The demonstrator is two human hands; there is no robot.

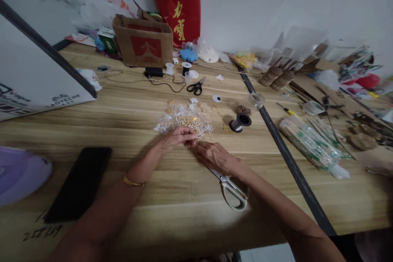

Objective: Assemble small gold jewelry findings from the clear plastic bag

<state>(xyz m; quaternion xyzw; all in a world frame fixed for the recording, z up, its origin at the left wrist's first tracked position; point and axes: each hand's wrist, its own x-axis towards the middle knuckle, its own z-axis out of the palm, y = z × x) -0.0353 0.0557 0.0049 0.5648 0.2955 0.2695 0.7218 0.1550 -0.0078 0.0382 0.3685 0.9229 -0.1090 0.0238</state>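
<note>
My left hand (177,137) and my right hand (215,156) meet at the middle of the wooden table (123,110), fingertips pinched together on something tiny I cannot make out. Just beyond them lies a heap of small clear plastic bags with gold-coloured parts (184,119). Large white-handled scissors (231,190) lie under my right wrist. A gold bracelet (132,181) circles my left wrist.
A black phone (80,182) lies at the left, a purple object (21,174) beside it. A wire spool (240,123), small black scissors (195,86), a cardboard box (143,41), a red bag (178,2), a glass jar (256,100) and bagged sticks (310,143) surround the work spot.
</note>
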